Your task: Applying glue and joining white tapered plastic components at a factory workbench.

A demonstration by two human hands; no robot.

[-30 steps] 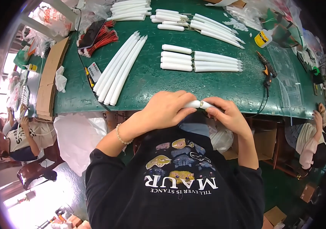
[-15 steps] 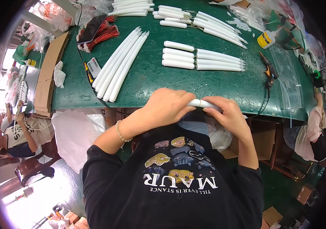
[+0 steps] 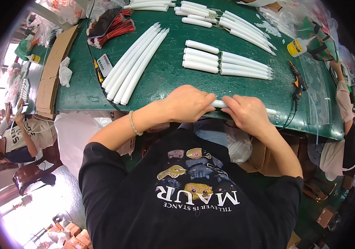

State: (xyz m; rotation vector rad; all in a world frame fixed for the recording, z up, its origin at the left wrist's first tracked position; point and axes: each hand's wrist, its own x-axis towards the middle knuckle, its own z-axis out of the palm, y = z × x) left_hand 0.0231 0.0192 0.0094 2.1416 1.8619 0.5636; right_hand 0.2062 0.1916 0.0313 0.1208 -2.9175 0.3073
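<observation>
Above the front edge of the green table, both my hands grip one white taper candle [image 3: 218, 103], which lies roughly level from left to right. My left hand [image 3: 189, 103] is closed round its left part and covers that end. Close beside it, my right hand [image 3: 248, 111] is closed round the right part, and the pale tip sticks out past it. Only a short stretch of white shows between my fingers. Further back lie several short white candle bases [image 3: 201, 54] in line with tapered candle tops [image 3: 246, 66].
Several long candles [image 3: 134, 68] lie at left, near a small remote [image 3: 105, 63] and a yellow cutter knife [image 3: 98, 71]. Behind are a phone [image 3: 103, 21] and red wires [image 3: 124, 25]. At right are a glue gun [image 3: 297, 81] and a yellow-labelled bottle [image 3: 296, 47]. People work at both sides.
My hands have moved forward over the table edge with the candle. The ring-like joint seen between my fingers before no longer shows. My right elbow has swung outward, and the tip now shows.
</observation>
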